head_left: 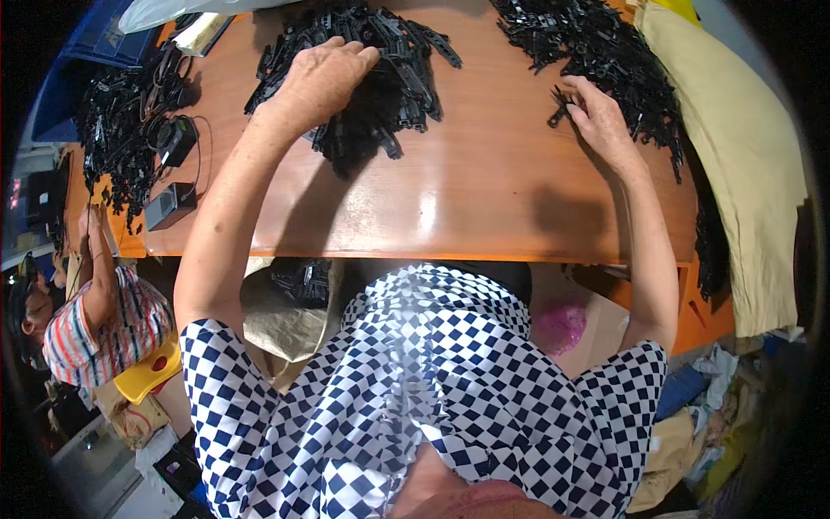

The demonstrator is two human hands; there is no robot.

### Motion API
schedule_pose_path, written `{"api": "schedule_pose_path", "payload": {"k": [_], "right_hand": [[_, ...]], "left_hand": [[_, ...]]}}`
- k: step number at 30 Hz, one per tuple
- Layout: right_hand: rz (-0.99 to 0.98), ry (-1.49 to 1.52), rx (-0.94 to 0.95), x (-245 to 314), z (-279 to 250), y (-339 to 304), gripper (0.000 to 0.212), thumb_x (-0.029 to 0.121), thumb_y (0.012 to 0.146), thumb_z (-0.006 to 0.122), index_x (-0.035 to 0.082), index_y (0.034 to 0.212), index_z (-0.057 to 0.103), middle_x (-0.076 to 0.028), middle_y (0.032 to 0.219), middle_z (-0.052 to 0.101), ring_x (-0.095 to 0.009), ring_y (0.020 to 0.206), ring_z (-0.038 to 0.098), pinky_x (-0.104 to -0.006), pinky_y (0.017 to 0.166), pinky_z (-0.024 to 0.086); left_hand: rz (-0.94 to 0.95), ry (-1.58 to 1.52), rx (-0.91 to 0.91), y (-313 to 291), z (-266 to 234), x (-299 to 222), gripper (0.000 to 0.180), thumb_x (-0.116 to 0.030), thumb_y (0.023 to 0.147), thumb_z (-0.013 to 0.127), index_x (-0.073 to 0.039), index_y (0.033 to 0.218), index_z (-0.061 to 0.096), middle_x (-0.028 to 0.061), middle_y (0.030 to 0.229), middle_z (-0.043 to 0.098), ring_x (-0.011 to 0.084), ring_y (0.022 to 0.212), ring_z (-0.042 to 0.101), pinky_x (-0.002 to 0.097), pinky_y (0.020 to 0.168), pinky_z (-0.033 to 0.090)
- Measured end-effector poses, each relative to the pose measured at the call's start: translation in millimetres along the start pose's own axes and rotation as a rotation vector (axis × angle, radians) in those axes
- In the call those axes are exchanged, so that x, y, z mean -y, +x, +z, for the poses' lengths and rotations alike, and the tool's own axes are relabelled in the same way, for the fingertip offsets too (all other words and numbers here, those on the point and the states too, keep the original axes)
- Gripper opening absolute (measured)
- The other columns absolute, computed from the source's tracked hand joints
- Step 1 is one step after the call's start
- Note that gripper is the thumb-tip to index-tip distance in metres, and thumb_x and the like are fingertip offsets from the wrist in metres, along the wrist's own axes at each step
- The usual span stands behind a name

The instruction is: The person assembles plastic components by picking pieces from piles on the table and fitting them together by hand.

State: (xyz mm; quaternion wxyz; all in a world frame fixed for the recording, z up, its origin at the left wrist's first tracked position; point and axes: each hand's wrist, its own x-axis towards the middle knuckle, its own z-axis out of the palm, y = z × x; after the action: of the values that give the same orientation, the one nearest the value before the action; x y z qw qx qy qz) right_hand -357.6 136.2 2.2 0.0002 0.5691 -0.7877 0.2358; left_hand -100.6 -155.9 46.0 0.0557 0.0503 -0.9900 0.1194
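Observation:
On the wooden table [484, 190], a heap of long, narrow black plastic parts [406, 78] lies in front of me. My left hand [328, 73] rests on this heap with its fingers bent and close together. The fingertips are hidden, so whatever they grip does not show. At the right, my right hand [598, 117] pinches a small black plastic part [559, 111] between thumb and fingers, just above the tabletop. It is beside a second heap of similar black parts [618, 65].
Another black heap [130, 130] lies at the left, by two small black boxes [170, 206], one with a cable. Beige cloth [735, 173] drapes the right edge. A co-worker in a striped shirt [108, 329] sits at the left. An open sack [290, 320] stands below the table edge.

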Motion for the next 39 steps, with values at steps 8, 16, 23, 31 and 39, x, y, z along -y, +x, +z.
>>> {"api": "schedule_pose_path", "payload": {"k": [8,16,23,31,39], "right_hand": [[0.584,0.962,-0.073,18.8,12.4,-10.2,0.017,0.013,0.090,0.060,0.004,0.104,0.058,-0.005,0.079,0.064,-0.009,0.069,0.061,-0.0212,0.061,0.049],[0.278,1.266,-0.242,95.7,15.9,-23.0,0.010,0.008,0.090,0.061,0.002,0.096,0.058,-0.007,0.087,0.064,-0.010,0.072,0.062,-0.0205,0.064,0.050],[-0.048,0.831,-0.284,142.9,14.4,-27.7,0.013,-0.009,0.078,0.064,0.000,0.086,0.058,-0.009,0.093,0.060,-0.016,0.084,0.059,-0.0233,0.069,0.050],[-0.282,0.453,-0.160,151.2,17.9,-34.1,0.011,-0.008,0.078,0.059,-0.001,0.086,0.059,-0.010,0.096,0.061,-0.021,0.083,0.060,-0.0289,0.069,0.050],[-0.304,0.342,-0.370,154.7,35.4,-40.1,0.015,-0.008,0.074,0.062,-0.002,0.087,0.062,-0.009,0.096,0.061,-0.022,0.086,0.059,-0.0285,0.070,0.051]], "left_hand": [[-0.402,-0.822,-0.087,-16.9,0.9,-17.2,0.017,-0.019,0.088,0.062,-0.010,0.101,0.057,0.0029,0.085,0.061,0.0189,0.083,0.063,0.0312,0.071,0.051],[-0.538,-2.535,0.119,-15.4,-2.5,-101.7,0.026,-0.013,0.090,0.059,0.001,0.112,0.057,0.0061,0.090,0.061,0.0110,0.064,0.059,0.0159,0.044,0.043],[-0.572,-2.683,0.250,-19.5,-2.6,-113.8,0.019,-0.013,0.091,0.058,0.001,0.103,0.059,0.0075,0.085,0.060,0.0097,0.052,0.051,0.0172,0.040,0.038],[-0.686,-2.640,0.305,-24.6,-4.4,-119.2,0.018,-0.019,0.092,0.058,-0.001,0.094,0.057,0.0046,0.074,0.058,0.0090,0.047,0.047,0.0169,0.038,0.034],[-0.740,-2.555,0.063,-40.7,-20.5,-148.6,0.034,-0.031,0.093,0.057,-0.003,0.112,0.058,0.0046,0.083,0.063,0.0064,0.052,0.048,0.0166,0.047,0.041]]}}
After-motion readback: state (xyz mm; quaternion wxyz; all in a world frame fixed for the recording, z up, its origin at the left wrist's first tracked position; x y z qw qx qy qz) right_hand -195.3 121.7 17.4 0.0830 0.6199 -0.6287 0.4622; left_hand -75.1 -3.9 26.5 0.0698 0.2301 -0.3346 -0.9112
